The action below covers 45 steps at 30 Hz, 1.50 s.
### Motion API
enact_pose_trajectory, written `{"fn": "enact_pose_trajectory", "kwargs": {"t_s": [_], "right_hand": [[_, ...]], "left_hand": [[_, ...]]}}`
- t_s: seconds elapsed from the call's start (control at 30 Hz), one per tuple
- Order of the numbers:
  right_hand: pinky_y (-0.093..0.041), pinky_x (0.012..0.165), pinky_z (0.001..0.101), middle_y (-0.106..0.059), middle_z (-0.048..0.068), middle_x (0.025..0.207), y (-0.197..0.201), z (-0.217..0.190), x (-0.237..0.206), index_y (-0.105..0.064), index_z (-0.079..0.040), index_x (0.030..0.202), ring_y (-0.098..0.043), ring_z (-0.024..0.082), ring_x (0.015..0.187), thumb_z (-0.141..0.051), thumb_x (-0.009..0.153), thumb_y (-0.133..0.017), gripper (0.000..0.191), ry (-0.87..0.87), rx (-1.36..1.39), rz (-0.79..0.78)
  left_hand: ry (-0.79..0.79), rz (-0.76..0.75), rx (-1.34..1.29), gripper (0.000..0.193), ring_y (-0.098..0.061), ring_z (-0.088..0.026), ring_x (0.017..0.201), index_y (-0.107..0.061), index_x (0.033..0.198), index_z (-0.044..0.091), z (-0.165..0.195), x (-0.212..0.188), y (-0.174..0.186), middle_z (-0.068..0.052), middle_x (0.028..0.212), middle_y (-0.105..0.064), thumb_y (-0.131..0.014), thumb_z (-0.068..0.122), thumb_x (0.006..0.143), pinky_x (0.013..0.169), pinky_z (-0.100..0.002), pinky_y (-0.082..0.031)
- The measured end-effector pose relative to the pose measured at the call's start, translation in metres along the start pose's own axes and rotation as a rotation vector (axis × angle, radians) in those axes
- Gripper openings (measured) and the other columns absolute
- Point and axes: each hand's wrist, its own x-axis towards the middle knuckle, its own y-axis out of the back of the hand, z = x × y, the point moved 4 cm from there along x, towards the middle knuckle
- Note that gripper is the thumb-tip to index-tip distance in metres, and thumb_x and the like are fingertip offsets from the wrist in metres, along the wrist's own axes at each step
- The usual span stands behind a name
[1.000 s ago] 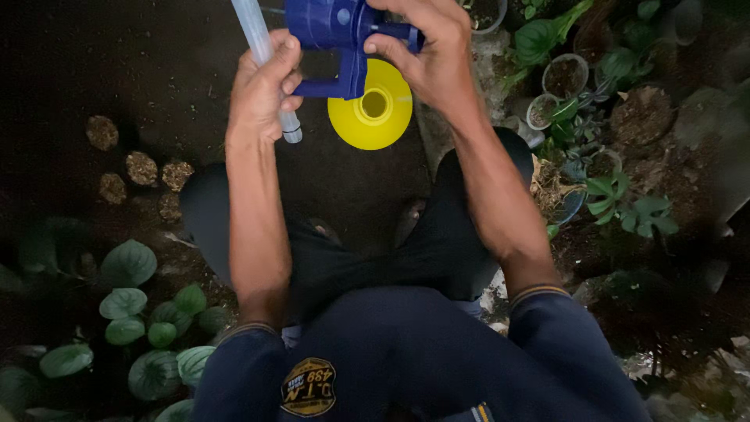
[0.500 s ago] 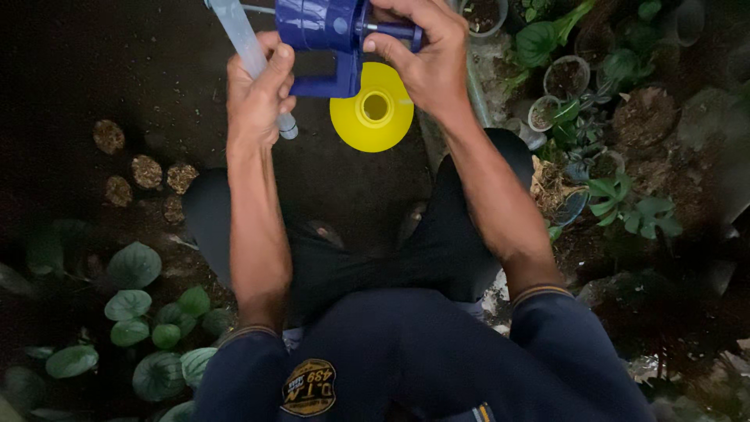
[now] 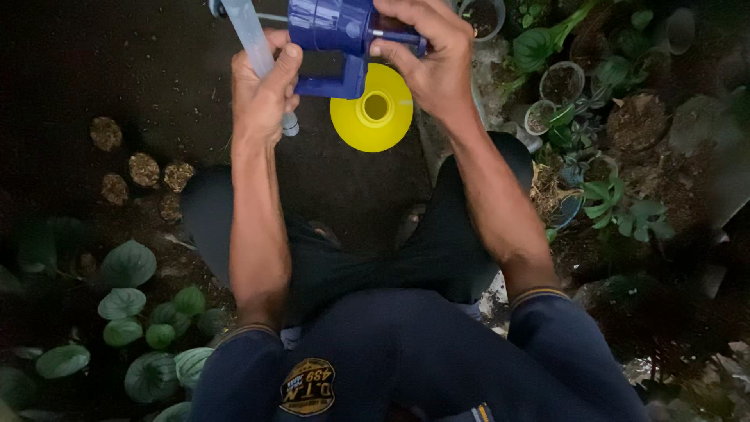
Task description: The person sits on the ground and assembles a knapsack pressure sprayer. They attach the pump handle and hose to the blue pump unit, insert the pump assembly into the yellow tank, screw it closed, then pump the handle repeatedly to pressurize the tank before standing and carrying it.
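Observation:
I am crouched over dark ground, both arms stretched forward. My left hand (image 3: 264, 90) is wrapped around a pale translucent tube (image 3: 251, 43) that slants up to the top edge. My right hand (image 3: 428, 59) grips the side of a blue plastic pump head (image 3: 332, 31), fingers pinching a small rod on it. Just under the blue part, a yellow cone-shaped bottle top (image 3: 373, 113) with a round opening faces up at me. The tube's lower tip (image 3: 290, 125) sticks out below my left fist.
Small pots of soil and green plants (image 3: 562, 82) crowd the right side. Round-leaved plants (image 3: 129, 312) grow at the lower left. Several brown clumps (image 3: 144, 168) lie on the dark ground at left. My knees and dark trousers (image 3: 351, 258) fill the middle.
Both hands with the blue pump head and tube have shifted slightly up and away, toward the top edge. The grips are unchanged.

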Motion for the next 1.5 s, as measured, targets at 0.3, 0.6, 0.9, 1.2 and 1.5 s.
{"fn": "enact_pose_trajectory", "kwargs": {"t_s": [0.3, 0.6, 0.9, 1.2, 1.5], "right_hand": [[-0.06, 0.104, 0.0356, -0.071, 0.013, 0.13, 0.005, -0.01, 0.0, -0.071, -0.003, 0.13, -0.071, 0.025, 0.123, -0.003, 0.097, -0.091, 0.039, 0.093, -0.089, 0.001], [-0.06, 0.106, 0.0357, -0.074, 0.011, 0.127, 0.002, -0.014, 0.0, -0.065, -0.003, 0.135, -0.075, 0.025, 0.12, -0.011, 0.093, -0.099, 0.055, -0.074, -0.094, 0.026], [-0.057, 0.105, 0.0377, -0.068, 0.014, 0.127, 0.004, -0.003, 0.001, -0.063, -0.001, 0.133, -0.068, 0.028, 0.12, -0.01, 0.086, -0.101, 0.061, 0.007, -0.074, -0.007], [-0.059, 0.111, 0.0365, -0.07, 0.009, 0.131, -0.012, 0.02, -0.004, -0.064, -0.001, 0.134, -0.069, 0.021, 0.126, -0.003, 0.096, -0.091, 0.047, -0.243, 0.441, 0.009], [-0.064, 0.104, 0.037, -0.076, 0.011, 0.121, -0.007, 0.023, -0.001, -0.07, -0.002, 0.128, -0.074, 0.02, 0.114, -0.006, 0.098, -0.087, 0.034, -0.419, 0.369, -0.003]], "left_hand": [[-0.02, 0.021, -0.017, 0.025, -0.047, -0.002, 0.061, -0.068, 0.113, 0.007, 0.002, -0.005, -0.007, 0.005, 0.078, -0.055, -0.074, 0.029, 0.104, 0.048, -0.019, -0.037], [0.044, 0.042, -0.102, 0.024, -0.049, -0.001, 0.063, -0.069, 0.113, 0.006, -0.009, 0.001, -0.013, 0.005, 0.081, -0.057, -0.074, 0.027, 0.103, 0.049, -0.019, -0.039], [0.005, -0.001, -0.077, 0.022, -0.047, -0.001, 0.063, -0.07, 0.112, 0.006, -0.005, 0.0, -0.011, 0.005, 0.081, -0.056, -0.073, 0.027, 0.105, 0.049, -0.018, -0.038], [-0.235, 0.031, 0.009, 0.026, -0.05, -0.004, 0.067, -0.069, 0.114, 0.001, 0.005, -0.005, -0.011, 0.003, 0.101, -0.058, -0.075, 0.025, 0.107, 0.051, -0.023, -0.039], [-0.322, 0.02, 0.055, 0.026, -0.052, -0.006, 0.073, -0.07, 0.117, -0.001, -0.002, -0.003, -0.009, -0.001, 0.114, -0.06, -0.075, 0.022, 0.108, 0.054, -0.025, -0.039]]}}
